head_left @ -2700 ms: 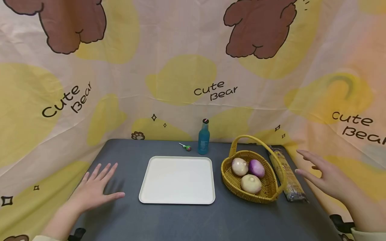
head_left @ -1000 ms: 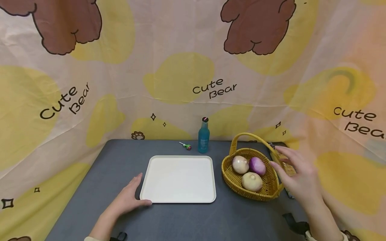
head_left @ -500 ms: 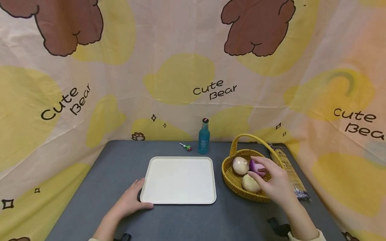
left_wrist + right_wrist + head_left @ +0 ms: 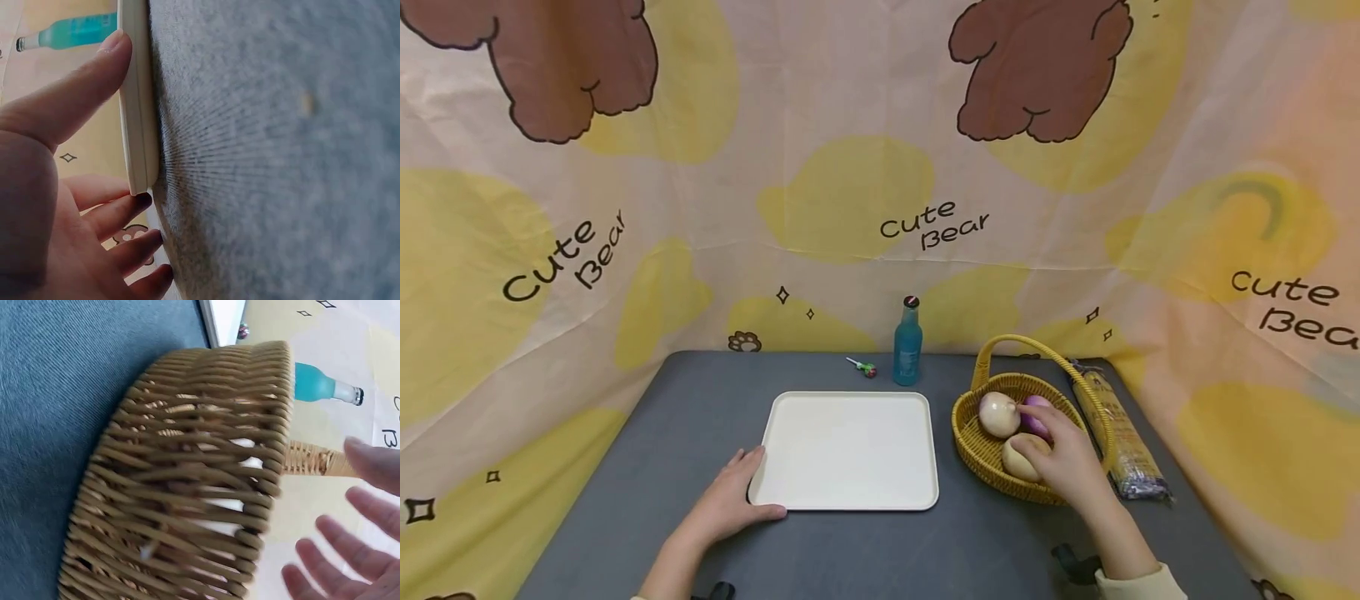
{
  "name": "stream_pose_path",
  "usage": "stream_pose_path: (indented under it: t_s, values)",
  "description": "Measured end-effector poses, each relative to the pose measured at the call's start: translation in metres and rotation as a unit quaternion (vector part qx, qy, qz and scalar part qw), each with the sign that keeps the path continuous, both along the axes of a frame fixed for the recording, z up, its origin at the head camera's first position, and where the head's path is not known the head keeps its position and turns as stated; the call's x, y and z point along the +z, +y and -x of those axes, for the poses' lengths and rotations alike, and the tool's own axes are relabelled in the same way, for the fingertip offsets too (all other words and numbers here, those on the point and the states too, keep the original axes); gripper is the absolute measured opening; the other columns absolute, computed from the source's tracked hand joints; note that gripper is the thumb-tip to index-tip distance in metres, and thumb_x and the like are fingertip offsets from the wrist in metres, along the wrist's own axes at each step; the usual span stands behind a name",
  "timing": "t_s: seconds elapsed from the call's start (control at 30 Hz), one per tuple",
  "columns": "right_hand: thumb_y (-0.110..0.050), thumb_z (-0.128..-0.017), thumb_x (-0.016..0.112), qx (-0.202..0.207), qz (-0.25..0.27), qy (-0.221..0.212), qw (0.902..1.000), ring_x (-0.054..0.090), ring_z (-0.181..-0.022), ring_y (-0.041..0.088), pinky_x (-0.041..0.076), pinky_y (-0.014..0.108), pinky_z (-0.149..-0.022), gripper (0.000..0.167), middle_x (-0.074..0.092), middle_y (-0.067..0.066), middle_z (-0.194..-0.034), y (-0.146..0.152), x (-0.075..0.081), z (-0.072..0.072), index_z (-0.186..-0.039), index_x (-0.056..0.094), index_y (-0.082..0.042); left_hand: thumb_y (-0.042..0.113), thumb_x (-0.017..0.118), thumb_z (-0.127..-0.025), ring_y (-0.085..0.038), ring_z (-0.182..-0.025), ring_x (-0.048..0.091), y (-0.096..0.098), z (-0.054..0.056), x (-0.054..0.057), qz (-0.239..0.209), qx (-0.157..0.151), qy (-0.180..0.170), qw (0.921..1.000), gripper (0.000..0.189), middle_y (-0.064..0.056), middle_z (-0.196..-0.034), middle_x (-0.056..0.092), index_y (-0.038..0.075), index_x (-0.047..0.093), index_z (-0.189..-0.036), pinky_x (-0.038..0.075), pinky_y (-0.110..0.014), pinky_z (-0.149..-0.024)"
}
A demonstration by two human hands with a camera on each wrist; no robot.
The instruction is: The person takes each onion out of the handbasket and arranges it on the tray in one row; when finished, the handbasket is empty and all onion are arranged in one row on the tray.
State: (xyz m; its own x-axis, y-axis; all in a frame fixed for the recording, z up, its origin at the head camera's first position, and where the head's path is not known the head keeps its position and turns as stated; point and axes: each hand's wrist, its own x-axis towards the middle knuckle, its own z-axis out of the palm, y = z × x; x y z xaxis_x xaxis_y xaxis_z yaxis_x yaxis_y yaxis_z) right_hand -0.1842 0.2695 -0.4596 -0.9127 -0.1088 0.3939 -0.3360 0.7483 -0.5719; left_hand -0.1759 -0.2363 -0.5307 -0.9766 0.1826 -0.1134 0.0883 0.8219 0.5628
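Note:
In the head view my left hand (image 4: 722,502) is at the near left corner of a white tray (image 4: 850,450). Its thumb touches the front edge and its fingers lie along the left side. The left wrist view shows the thumb against the tray's rim (image 4: 134,106), the other fingers spread past the corner. My right hand (image 4: 1067,462) hovers over a wicker basket (image 4: 981,473), fingers loosely bent and apart, grasping nothing. Inside are a white onion (image 4: 997,415), a purple onion (image 4: 1036,426) partly hidden by the fingers, and a pale onion (image 4: 1017,460) partly behind the thumb.
A blue bottle (image 4: 907,346) stands behind the tray, with a lollipop (image 4: 865,368) to its left. Right of the basket lies a long yellow package (image 4: 1123,442). The basket's handle (image 4: 1078,375) arches over it. A printed cloth (image 4: 835,200) hangs behind the grey table (image 4: 850,554).
My left hand has come in from the left to the tray's corner. From beyond the basket's right side, my right hand has moved left over the onions.

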Motion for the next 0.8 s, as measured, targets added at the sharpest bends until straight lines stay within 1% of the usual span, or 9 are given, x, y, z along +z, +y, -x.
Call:
stream_pose_path:
  t_s: [0.03,0.13,0.27,0.4,0.53,0.67,0.8]
  values:
    - [-0.013,-0.085,0.082,-0.004,0.001,-0.015,0.9999,0.056,-0.126,0.046,0.046,0.06,-0.101,0.049,0.06,0.025,-0.136,0.0,-0.002,0.001,-0.13,0.065,-0.003,0.054,0.088,-0.07,-0.053,-0.148,0.021,0.0,0.0,0.0,-0.003,0.004,-0.005,1.0,0.119,-0.028,-0.159,0.034,-0.006,0.03,-0.155,0.029,-0.07,-0.112]
    - [-0.015,-0.086,0.08,-0.019,-0.007,-0.063,0.9978,0.054,-0.126,0.049,0.044,0.066,-0.101,0.056,0.057,0.028,-0.137,-0.001,-0.006,0.002,-0.136,0.06,0.0,0.054,0.088,-0.07,-0.052,-0.149,0.02,-0.001,0.0,-0.001,-0.012,0.01,-0.01,0.9998,0.12,-0.028,-0.16,0.032,-0.004,0.029,-0.156,0.029,-0.07,-0.113]
    - [-0.018,-0.087,0.08,-0.039,-0.02,-0.12,0.9918,0.048,-0.129,0.054,0.042,0.068,-0.102,0.064,0.051,0.032,-0.141,-0.003,-0.014,0.002,-0.142,0.054,0.001,0.054,0.088,-0.069,-0.051,-0.15,0.018,-0.002,-0.001,-0.002,-0.02,0.011,-0.011,0.9997,0.12,-0.027,-0.16,0.032,-0.003,0.03,-0.157,0.026,-0.07,-0.114]
    - [-0.016,-0.087,0.08,-0.051,-0.025,-0.155,0.9863,0.046,-0.131,0.054,0.041,0.067,-0.103,0.065,0.048,0.033,-0.142,-0.005,-0.02,0.0,-0.142,0.052,0.002,0.053,0.088,-0.071,-0.052,-0.15,0.017,-0.002,-0.002,-0.003,-0.023,0.005,-0.01,0.9997,0.119,-0.028,-0.16,0.032,-0.005,0.029,-0.156,0.02,-0.071,-0.116]
    - [-0.012,-0.085,0.079,-0.058,-0.034,-0.159,0.9849,0.048,-0.129,0.053,0.042,0.065,-0.103,0.063,0.051,0.033,-0.139,-0.007,-0.025,0.001,-0.139,0.053,0.006,0.053,0.087,-0.071,-0.052,-0.151,0.016,-0.001,-0.002,-0.003,-0.027,0.005,-0.016,0.9995,0.119,-0.029,-0.16,0.03,-0.005,0.028,-0.156,0.016,-0.071,-0.117]
    - [-0.012,-0.084,0.079,-0.061,-0.05,-0.164,0.9833,0.051,-0.124,0.052,0.043,0.064,-0.101,0.062,0.053,0.034,-0.135,-0.007,-0.028,0.002,-0.136,0.054,0.01,0.052,0.088,-0.071,-0.051,-0.151,0.016,-0.001,-0.003,-0.002,-0.027,0.012,-0.021,0.9994,0.119,-0.029,-0.16,0.03,-0.005,0.028,-0.156,0.017,-0.071,-0.117]
    - [-0.014,-0.085,0.078,-0.064,-0.064,-0.168,0.9816,0.052,-0.123,0.052,0.043,0.064,-0.1,0.062,0.055,0.035,-0.133,-0.006,-0.029,0.004,-0.135,0.054,0.012,0.051,0.088,-0.071,-0.052,-0.151,0.015,0.0,-0.002,0.0,-0.028,0.014,-0.025,0.9992,0.12,-0.031,-0.16,0.029,-0.007,0.026,-0.156,0.015,-0.072,-0.117]
